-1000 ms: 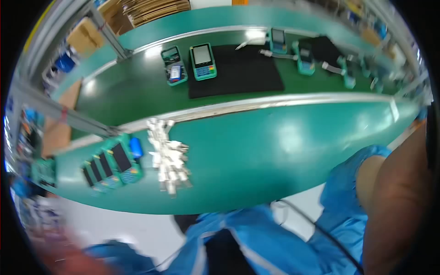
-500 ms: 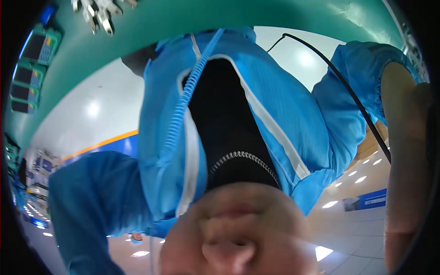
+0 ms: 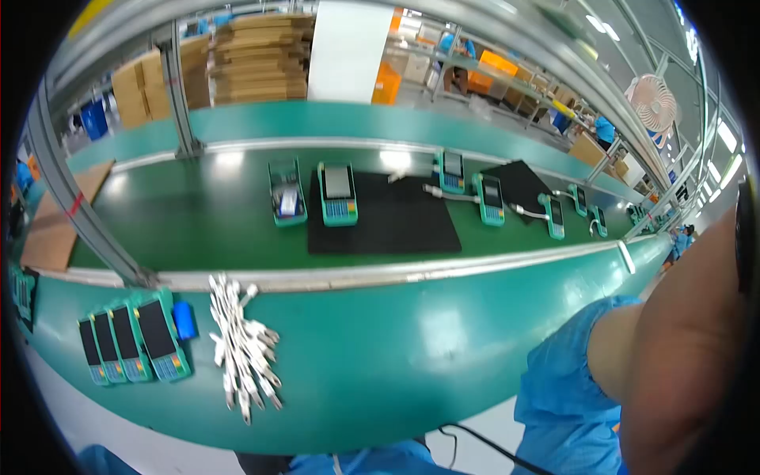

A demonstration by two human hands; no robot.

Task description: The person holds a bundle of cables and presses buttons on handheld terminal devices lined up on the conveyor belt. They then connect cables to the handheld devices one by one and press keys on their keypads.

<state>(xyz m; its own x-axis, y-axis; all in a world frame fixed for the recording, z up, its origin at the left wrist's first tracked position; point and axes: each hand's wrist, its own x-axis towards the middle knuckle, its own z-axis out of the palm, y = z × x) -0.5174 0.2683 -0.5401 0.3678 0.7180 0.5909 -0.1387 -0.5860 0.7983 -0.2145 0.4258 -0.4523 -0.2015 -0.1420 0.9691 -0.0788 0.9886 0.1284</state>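
Note:
My right hand (image 3: 685, 356) is raised very close to the camera at the right edge, below it a blue sleeve (image 3: 554, 396). Its fingers are out of sight, so I cannot see what it holds or touches. My left hand is out of view; only a bit of blue sleeve (image 3: 103, 459) shows at the lower left. On the green bench (image 3: 356, 340) in front of me lies a bundle of white cables (image 3: 245, 348). Left of it, several green handheld card terminals (image 3: 162, 336) lie in a row beside a blue object (image 3: 184, 321).
Beyond a metal rail, a green conveyor belt (image 3: 237, 237) bears black mats (image 3: 380, 229) and several terminals (image 3: 339, 194), some with white cables. Metal posts (image 3: 87, 206) rise at the left near a brown board (image 3: 63, 218). Cardboard stacks (image 3: 261, 63) and a fan (image 3: 653, 103) are farther off.
The camera has swung from my torso and blue jacket up to the bench and belt. My right hand remains close at the right edge. The left sleeve has nearly left the view.

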